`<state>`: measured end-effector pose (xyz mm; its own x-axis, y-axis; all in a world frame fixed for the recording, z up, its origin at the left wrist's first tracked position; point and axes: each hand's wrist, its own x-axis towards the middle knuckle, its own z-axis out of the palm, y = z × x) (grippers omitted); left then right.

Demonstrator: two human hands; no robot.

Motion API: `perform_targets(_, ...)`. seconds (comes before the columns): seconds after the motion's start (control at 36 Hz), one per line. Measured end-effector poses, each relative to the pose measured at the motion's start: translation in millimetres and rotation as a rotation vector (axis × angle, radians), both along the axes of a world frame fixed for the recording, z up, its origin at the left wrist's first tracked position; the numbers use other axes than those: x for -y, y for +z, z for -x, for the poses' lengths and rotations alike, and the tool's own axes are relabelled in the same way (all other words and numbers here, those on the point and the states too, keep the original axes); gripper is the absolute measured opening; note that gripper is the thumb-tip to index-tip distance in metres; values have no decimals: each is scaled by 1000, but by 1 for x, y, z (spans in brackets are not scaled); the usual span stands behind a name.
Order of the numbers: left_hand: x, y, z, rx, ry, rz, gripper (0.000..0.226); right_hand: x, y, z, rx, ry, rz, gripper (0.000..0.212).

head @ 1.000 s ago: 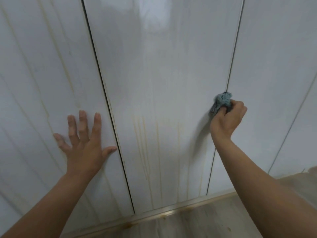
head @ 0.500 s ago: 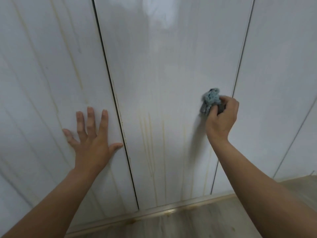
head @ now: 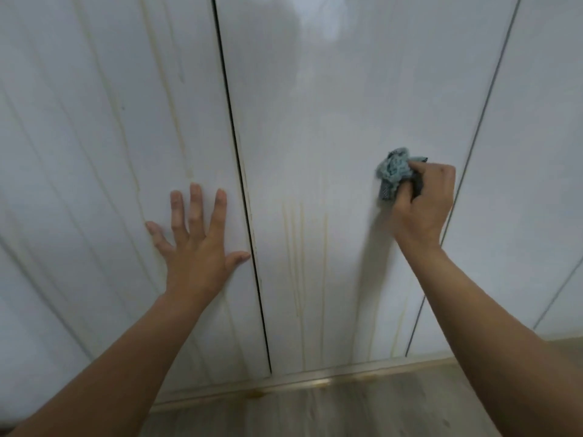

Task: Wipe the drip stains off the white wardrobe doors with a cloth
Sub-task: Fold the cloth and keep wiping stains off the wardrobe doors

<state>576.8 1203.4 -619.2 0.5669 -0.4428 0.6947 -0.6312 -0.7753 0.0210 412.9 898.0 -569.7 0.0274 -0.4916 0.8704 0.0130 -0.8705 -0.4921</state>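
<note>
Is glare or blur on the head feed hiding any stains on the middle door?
Head view: a glare patch washes out the top of the middle door; the right hand and cloth are slightly motion-blurred, casting a soft shadow down the door; the yellow stains lower down read clearly; the door gaps splay from wide-angle distortion.

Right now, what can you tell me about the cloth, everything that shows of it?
The cloth is a small blue-green rag with a rough, looped weave and a darker grey patch at its lower edge. It is crumpled into a wad, not spread flat. The right hand grips it with curled fingers, so only the upper left part sticks out. It looks pressed against the middle wardrobe door, near that door's right edge, above and to the right of the yellowish drip stains.
</note>
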Motion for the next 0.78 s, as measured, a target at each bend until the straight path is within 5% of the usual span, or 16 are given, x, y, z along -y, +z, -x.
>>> perform_targets(0.17, -1, 0, 1, 1, 4, -3, 132, -17, -42, -14, -97, 10, 71, 26)
perform_targets(0.33, -1, -2, 0, 9, -3, 3, 134, -33, -98, -15, -500, 190, 546, 17)
perform_targets(0.42, 0, -1, -1, 1, 3, -5, 136, -29, -75, -20, -387, 165, 511, 17)
perform_targets(0.61, -1, -1, -1, -19, 11, -15, 135, -57, -4, -36, 72, 99, -52, 23)
perform_targets(0.78, -2, 0, 0, -11, 10, -24, 133, -60, -72, -40, -253, 157, 437, 16)
